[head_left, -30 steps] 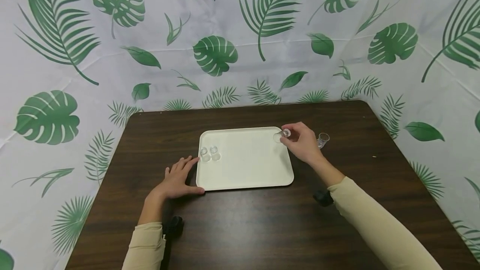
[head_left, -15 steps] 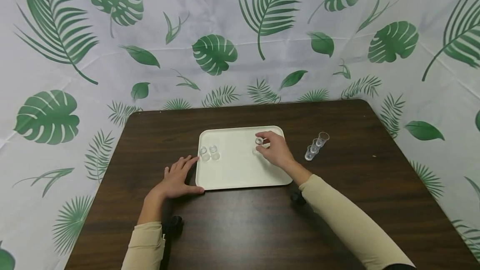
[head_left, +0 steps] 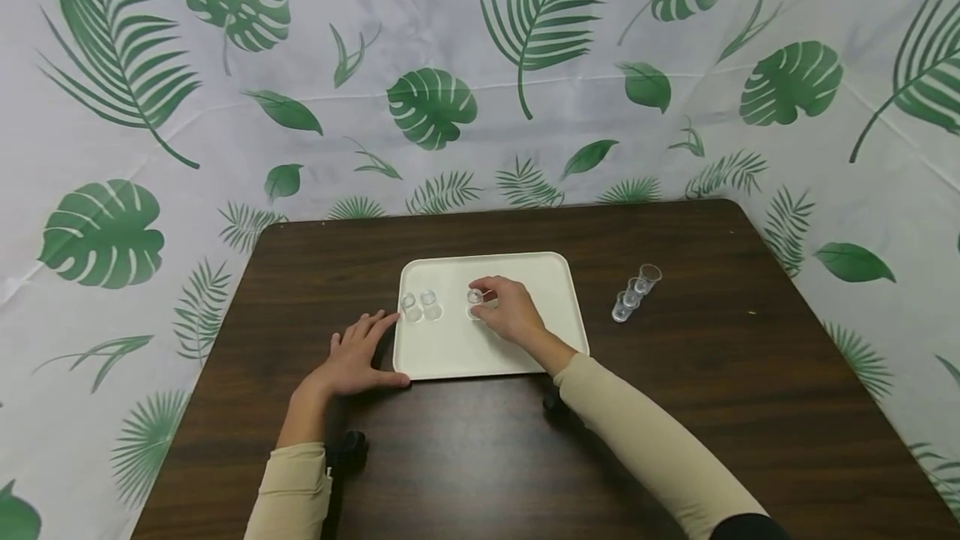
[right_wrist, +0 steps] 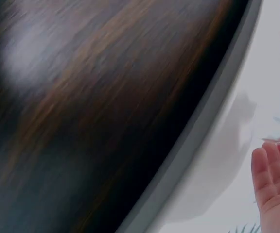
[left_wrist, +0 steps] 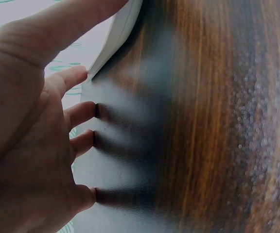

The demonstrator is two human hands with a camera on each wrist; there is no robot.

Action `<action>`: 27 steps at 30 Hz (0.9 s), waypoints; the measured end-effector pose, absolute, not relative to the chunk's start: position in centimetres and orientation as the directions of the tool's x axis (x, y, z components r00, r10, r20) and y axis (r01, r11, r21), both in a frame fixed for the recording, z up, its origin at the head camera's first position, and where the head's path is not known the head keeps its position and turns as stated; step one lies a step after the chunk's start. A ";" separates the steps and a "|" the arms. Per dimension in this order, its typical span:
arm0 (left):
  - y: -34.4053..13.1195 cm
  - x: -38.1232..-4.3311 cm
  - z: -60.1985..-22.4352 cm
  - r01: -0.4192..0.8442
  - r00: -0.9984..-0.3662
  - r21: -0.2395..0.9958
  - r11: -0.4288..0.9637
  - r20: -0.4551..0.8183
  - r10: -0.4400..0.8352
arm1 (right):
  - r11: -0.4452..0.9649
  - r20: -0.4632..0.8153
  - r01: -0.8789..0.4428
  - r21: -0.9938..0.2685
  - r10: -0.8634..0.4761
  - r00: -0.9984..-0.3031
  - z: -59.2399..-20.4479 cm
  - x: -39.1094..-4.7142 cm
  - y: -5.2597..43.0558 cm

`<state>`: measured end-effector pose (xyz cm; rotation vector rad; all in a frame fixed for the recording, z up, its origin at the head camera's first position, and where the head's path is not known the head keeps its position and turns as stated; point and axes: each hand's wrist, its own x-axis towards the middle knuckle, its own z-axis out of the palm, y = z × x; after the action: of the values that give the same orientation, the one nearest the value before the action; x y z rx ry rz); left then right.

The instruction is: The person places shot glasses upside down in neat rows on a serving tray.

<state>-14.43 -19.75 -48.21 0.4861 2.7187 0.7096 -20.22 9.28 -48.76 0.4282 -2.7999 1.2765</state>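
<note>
A cream tray (head_left: 465, 354) lies on the table. My right hand (head_left: 513, 313) pinches a small clear cup (head_left: 475, 296) between thumb and fingers over the middle of it. In the right wrist view that hand (right_wrist: 277, 182) is partly cut off at the edge, and only a sliver of the cup shows. Two similar clear cups, a left one (head_left: 408, 302) and a right one (head_left: 428, 298), stand side by side near the tray's left edge. My left hand (head_left: 356, 363) is spread at that edge, index finger and thumb touching the rim; its other fingertips rest on the table in the left wrist view.
Several clear cups (head_left: 632, 298) sit in a slanting row on the dark wooden table (head_left: 465, 448), right of the tray. A white cloth with green leaf prints (head_left: 450, 173) hangs behind the table and along its sides.
My right hand has carried the clear cup leftward, from the tray's far right corner to its middle. The cups on the right have come into full view. My left hand stays put.
</note>
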 end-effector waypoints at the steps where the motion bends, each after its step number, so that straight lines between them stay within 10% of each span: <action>1: -19.7 -14.4 -48.2 0.248 -0.901 0.512 0.823 -0.190 0.390 | 0.625 0.139 -0.259 -0.737 -0.235 -0.962 -48.8 -20.2 9.0; 27: -19.8 -14.5 -48.2 0.220 -0.904 0.521 0.825 -0.209 0.374 | 0.624 0.134 -0.293 -0.724 -0.289 -0.948 -48.4 -20.2 5.4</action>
<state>-14.49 -19.79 -48.18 0.4519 2.7045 0.7186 -20.17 5.36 -48.40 0.5069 -2.8270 1.2619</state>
